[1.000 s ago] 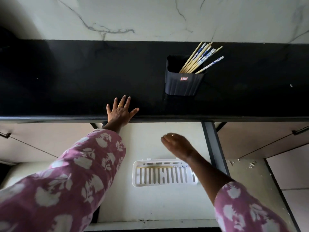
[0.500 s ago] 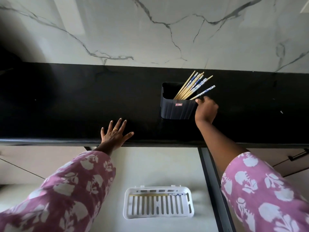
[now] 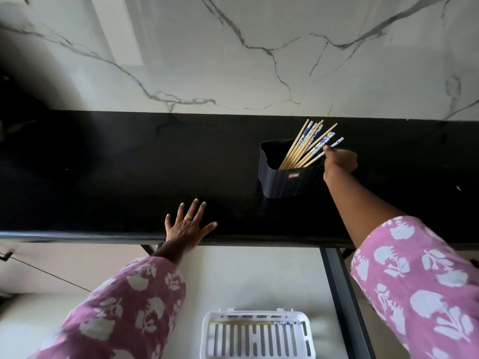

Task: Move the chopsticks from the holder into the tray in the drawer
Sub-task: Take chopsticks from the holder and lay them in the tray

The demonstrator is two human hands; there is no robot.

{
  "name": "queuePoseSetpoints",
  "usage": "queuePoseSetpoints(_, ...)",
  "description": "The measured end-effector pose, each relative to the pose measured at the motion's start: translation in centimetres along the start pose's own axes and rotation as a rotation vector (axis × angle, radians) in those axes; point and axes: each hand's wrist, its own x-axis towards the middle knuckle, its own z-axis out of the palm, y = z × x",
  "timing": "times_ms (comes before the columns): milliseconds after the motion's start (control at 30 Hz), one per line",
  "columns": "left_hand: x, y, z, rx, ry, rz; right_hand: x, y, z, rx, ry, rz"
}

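Head view: right hand (image 3: 339,161) grip pinches outermost chopstick (image 3: 336,143) above holder (image 3: 285,181)

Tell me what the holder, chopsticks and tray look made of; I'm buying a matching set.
Holder: likely matte dark plastic, moulded ribbed walls. Chopsticks: probably bamboo or wood, pale grain-coloured shafts with blue-and-white patterned tops. Tray: glossy white plastic, moulded slots.

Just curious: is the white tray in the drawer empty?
Not empty: one chopstick already lies along the back edge of the white tray.
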Motion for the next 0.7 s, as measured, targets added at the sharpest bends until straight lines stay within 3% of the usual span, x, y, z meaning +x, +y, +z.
queuePoseSetpoints(333,-0.1,0.2,-0.2,-0.011,-0.016,0.002,-1.1,0.2,0.4,0.046,0.092,-0.057)
queuePoseSetpoints(600,-0.4,1.4,-1.8,0.023,-0.139,-0.020,-0.5,-2.7,-2.1,0.177,0.159,-0.145)
queuePoseSetpoints(700,-0.6,3.2,-3.2,0.004,-0.078,-0.013,-1.1,-4.2,-3.4,0.220,0.210,-0.181)
